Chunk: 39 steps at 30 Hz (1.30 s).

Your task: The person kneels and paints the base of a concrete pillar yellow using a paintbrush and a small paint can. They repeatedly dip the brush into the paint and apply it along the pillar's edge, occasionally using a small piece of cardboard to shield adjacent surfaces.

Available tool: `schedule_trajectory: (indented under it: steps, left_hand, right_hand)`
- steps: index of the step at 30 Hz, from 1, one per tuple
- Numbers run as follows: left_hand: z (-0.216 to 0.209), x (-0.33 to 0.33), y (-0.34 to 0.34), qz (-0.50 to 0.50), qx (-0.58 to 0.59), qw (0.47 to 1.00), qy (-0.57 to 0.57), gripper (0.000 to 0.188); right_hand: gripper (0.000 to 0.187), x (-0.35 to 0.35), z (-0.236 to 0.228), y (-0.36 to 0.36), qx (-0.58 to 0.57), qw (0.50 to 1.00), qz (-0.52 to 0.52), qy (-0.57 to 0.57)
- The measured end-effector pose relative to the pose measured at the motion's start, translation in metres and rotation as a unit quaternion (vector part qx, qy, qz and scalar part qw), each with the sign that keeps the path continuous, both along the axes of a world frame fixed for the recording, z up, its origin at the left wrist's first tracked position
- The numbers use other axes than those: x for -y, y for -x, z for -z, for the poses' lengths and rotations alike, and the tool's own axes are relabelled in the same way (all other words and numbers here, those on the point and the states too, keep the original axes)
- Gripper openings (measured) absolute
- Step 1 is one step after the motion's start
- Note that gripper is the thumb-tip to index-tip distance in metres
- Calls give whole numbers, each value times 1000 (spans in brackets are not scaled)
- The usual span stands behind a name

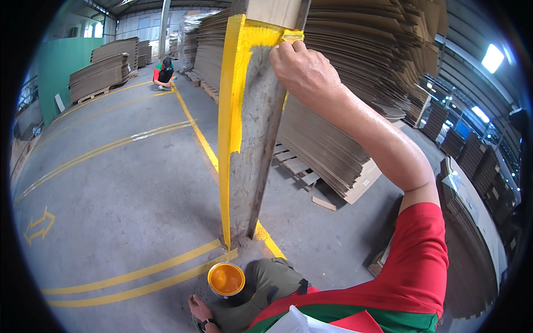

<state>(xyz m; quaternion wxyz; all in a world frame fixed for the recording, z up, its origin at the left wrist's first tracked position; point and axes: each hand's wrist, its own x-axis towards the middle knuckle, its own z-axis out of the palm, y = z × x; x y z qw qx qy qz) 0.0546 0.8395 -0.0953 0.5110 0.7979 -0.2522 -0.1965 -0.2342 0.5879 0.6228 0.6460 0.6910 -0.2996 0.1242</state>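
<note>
My right hand [305, 69] is raised high at the upper right edge of a grey column [250, 139]. Its fingers are closed around a paintbrush [292, 36] whose yellow-coated head touches the column. Wet yellow paint [236, 100] covers the left edge and a band across the top of the near face; below that, the face is bare grey. Low down, my left hand [199, 308] rests by my bent leg with fingers curled and nothing visible in them. Just beside it stands an open can of yellow-orange paint [226, 279], close to my knee.
Stacks of flat cardboard [327, 150] on pallets [297, 166] rise behind the column. More cardboard [472, 238] stands at the right. Yellow lines [133, 277] mark the grey floor. Farther off, another person [163, 75] crouches by a line. A cardboard scrap [323, 203] lies on the floor.
</note>
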Motion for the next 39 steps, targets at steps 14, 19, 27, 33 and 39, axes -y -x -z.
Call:
schedule_trajectory:
  steps: [14, 19, 27, 33, 39]
  left_hand:
    - [5, -1, 0, -2, 4, 1000, 9, 44]
    - [4, -1, -1, 3, -10, 999, 44, 44]
    - [23, 4, -6, -18, -68, 997, 38, 45]
    - [35, 5, -9, -11, -90, 995, 28, 45]
    - [27, 3, -8, -23, -105, 993, 53, 46]
  right_hand:
    - [34, -18, 7, 13, 17, 997, -69, -34]
    - [35, -4, 13, 22, 20, 996, -73, -56]
    - [28, -16, 13, 31, 49, 989, -133, -48]
    - [26, 2, 36, 24, 38, 990, -45, -129]
    - [21, 1, 28, 33, 60, 980, -188, -39]
